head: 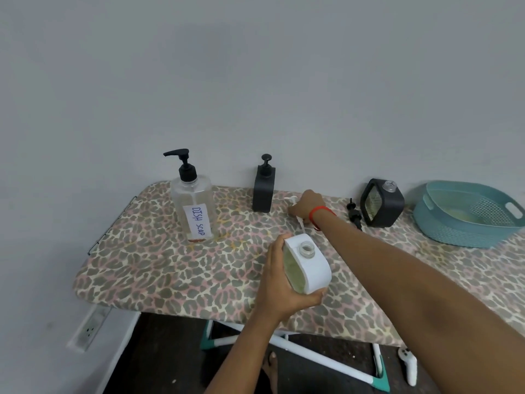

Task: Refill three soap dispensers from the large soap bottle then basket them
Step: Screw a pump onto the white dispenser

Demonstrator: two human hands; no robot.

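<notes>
The open-necked white dispenser is gripped by the left hand above the table; the white pump, lying further back, is clasped by the right hand. Its tube should be fed in straight.

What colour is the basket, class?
Teal blue basket, seen in the head view.

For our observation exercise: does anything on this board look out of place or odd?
Two dispensers are uncapped. The black pump lies loose on the board beside its open black dispenser, and the left hand holds the white dispenser tilted, neck open.
</notes>
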